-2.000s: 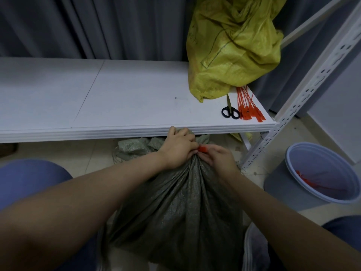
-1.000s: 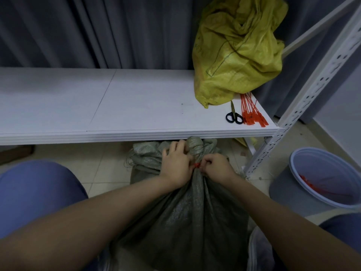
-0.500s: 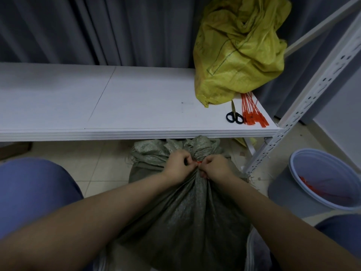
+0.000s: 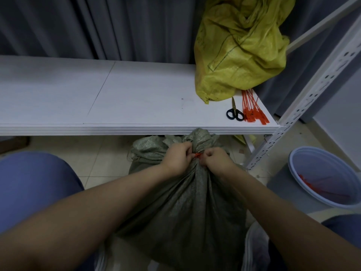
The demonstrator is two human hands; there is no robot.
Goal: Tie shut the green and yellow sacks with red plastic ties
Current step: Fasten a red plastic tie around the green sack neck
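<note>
White shelf [image 4: 136, 94] above green sack [image 4: 185, 208], red tie [image 4: 197, 155]

We sit before the shelf [image 4: 136, 94] with the floor sack [image 4: 185, 212] between our knees. Its neck reaches up to just below the shelf's front edge. Our left grip [image 4: 176, 159] and right grip [image 4: 216, 160] hold that neck side by side, and a tie [image 4: 197, 155] shows between them. At the shelf's back right corner the shelf sack [image 4: 238, 51] stands against the curtain [image 4: 117, 26] behind. In front of it, near the front right corner, lie the scissors [image 4: 235, 112], with the spare ties [image 4: 253, 110] just beside them on the right. The post [image 4: 304, 106] rises at the shelf's right end. Right of the post, on the floor, stands the bin [image 4: 328, 169], with strips [image 4: 308, 182] in it.
</note>
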